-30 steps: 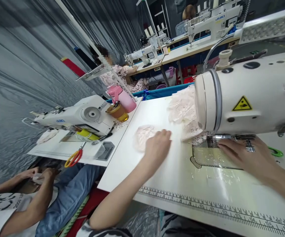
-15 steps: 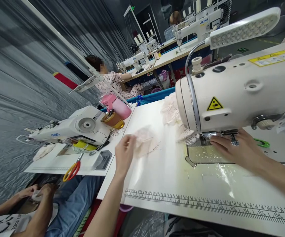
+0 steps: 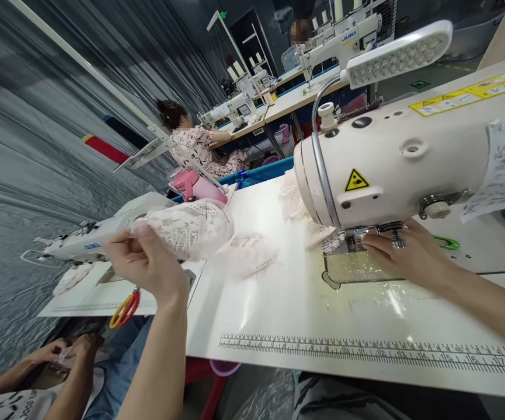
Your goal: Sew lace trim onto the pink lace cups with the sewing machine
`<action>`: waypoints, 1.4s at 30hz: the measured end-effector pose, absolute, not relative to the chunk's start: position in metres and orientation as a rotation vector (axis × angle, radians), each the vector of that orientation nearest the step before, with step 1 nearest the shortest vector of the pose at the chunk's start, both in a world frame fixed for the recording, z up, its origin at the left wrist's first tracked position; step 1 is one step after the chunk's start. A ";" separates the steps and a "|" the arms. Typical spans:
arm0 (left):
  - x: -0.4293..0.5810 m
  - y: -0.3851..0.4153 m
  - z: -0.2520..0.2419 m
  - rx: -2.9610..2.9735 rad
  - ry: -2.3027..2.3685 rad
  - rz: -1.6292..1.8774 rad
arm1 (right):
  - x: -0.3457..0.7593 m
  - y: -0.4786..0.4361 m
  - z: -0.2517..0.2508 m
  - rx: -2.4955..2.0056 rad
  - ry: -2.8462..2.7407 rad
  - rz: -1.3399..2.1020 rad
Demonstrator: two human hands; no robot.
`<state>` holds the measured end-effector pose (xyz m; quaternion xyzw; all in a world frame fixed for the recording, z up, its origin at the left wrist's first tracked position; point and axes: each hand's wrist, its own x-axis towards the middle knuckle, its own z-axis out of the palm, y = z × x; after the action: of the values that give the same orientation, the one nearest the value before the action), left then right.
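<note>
My left hand point(image 3: 147, 256) is raised at the left with thumb and fingers pinched on a piece of white lace fabric point(image 3: 191, 227). The lace hangs out to the right, slightly blurred, above the table. My right hand point(image 3: 410, 254) rests at the needle area of the near sewing machine point(image 3: 375, 157), its fingers stretched toward the presser foot point(image 3: 352, 239) and partly hidden behind the metal parts. Pale lace point(image 3: 322, 236) lies just left of the foot. Between my hands, a sheer pinkish scrap with loose threads point(image 3: 252, 256) lies on the white table point(image 3: 278, 309).
A printed ruler point(image 3: 366, 353) runs along the table's front edge. Green snips point(image 3: 447, 242) lie behind my right hand. At left are a second machine point(image 3: 103, 233), scissors point(image 3: 125, 309), a pink bottle point(image 3: 199, 188) and a co-worker's hands point(image 3: 72, 347). Another person point(image 3: 195, 146) sits farther back.
My left hand has moved left and up from beside the sheer scrap, and white lace fabric now hangs from it. The right hand stays by the presser foot. The view has shifted slightly.
</note>
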<state>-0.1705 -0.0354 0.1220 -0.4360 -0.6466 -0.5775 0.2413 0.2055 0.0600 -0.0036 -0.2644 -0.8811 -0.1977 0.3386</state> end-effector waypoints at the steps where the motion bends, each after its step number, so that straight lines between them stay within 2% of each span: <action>1: -0.167 -0.035 0.125 -1.243 -1.793 -1.567 | 0.206 0.060 -0.004 -0.691 -2.298 -0.514; 5: -0.152 -0.029 0.134 -1.359 -1.808 -1.569 | 0.206 0.062 -0.007 -0.661 -2.258 -0.529; 12: -0.137 -0.028 0.155 -1.393 -1.545 -1.818 | 0.206 0.063 -0.009 -0.654 -2.241 -0.499; 14: -0.116 -0.035 0.148 -1.587 -1.885 -1.703 | 0.205 0.063 -0.008 -0.673 -2.260 -0.494; 17: -0.071 -0.046 0.126 -2.055 -2.496 -1.340 | 0.204 0.063 -0.007 -0.690 -2.255 -0.453; 23: -0.007 -0.037 0.079 -2.612 -2.688 -1.478 | 0.203 0.066 -0.004 -0.730 -2.226 -0.390; 26: -0.006 -0.021 0.059 -2.686 -2.571 -0.919 | 0.204 0.067 -0.004 -0.797 -2.257 -0.370; 29: -0.009 -0.017 0.045 -2.457 -2.201 -0.395 | 0.204 0.066 -0.002 -0.795 -2.221 -0.358; 35: 0.017 -0.034 0.026 -2.554 -1.355 -0.388 | 0.202 0.056 0.005 -0.652 -2.271 -0.358; 42: 0.009 -0.025 0.008 -2.603 -1.235 -0.329 | 0.199 0.053 0.001 -0.734 -2.442 -0.321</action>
<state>0.0087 -0.0246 0.0076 -0.8911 -0.4228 -0.1125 0.1208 0.1989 0.0527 0.0013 -0.2738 -0.9117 -0.1198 0.2818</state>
